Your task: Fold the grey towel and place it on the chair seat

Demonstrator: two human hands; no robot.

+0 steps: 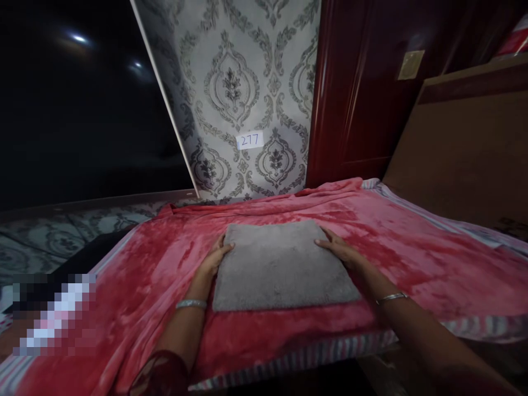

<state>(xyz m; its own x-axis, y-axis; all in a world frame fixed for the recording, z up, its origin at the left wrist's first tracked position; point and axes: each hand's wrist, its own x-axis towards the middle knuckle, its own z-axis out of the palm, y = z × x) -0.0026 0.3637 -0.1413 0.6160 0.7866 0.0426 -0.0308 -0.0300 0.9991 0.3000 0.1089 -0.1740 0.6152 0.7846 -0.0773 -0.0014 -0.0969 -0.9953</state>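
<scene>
A rectangular grey mat (280, 269) with a short, soft-looking pile lies flat over the red blanket (165, 291). At its left edge my left hand (215, 257) grips it, thumb on top and fingers around the side. My right hand (339, 248) grips the opposite edge in the same way, thumb resting on the upper face. The fingers beneath the mat are partly hidden. Whether the mat is one layer or folded I cannot tell.
Behind the blanket stands a patterned wall (231, 93) with a paper label (249, 139) reading 277. A large dark screen (82, 110) is at the left. At the right are a dark red wooden panel (350, 82) and a big cardboard box (466, 148). Striped cloth (313, 352) edges the front.
</scene>
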